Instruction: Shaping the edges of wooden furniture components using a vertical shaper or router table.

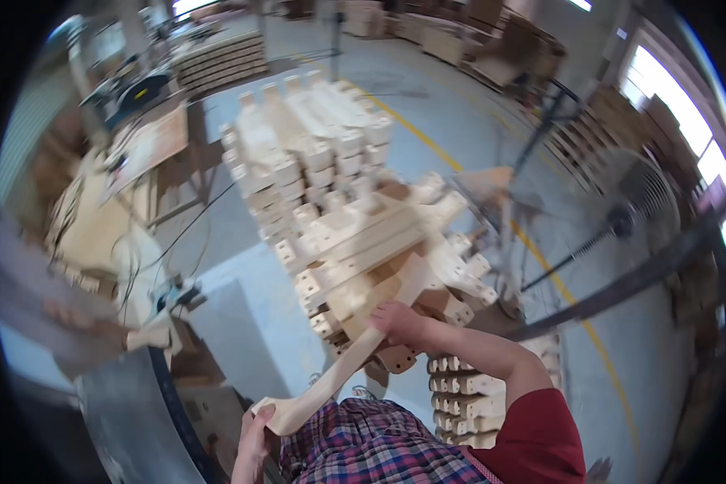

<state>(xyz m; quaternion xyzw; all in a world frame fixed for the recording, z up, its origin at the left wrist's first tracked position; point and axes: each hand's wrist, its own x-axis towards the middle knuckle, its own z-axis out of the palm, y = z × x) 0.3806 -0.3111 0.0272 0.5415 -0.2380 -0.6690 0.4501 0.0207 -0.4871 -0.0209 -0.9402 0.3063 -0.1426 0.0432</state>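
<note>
A long pale wooden furniture part [331, 381], widening to a bent end, slants across the front of my checked apron. My left hand [256, 433] grips its lower, wider end. Further up, my right hand [399, 323] is closed round it, with the arm reaching in from the right. Beyond my right hand, the part's far end overlaps a stack of similar wooden parts [371, 234], several with drilled holes in their ends. I cannot tell whether it touches the stack.
A neater pile of wooden parts [315, 133] rises behind. More parts [464, 403] are stacked beside my right side. At the left stands a grey machine with a dark curved edge [137, 411]. A large fan [629, 210] is on the right; a cable [189, 222] trails at left.
</note>
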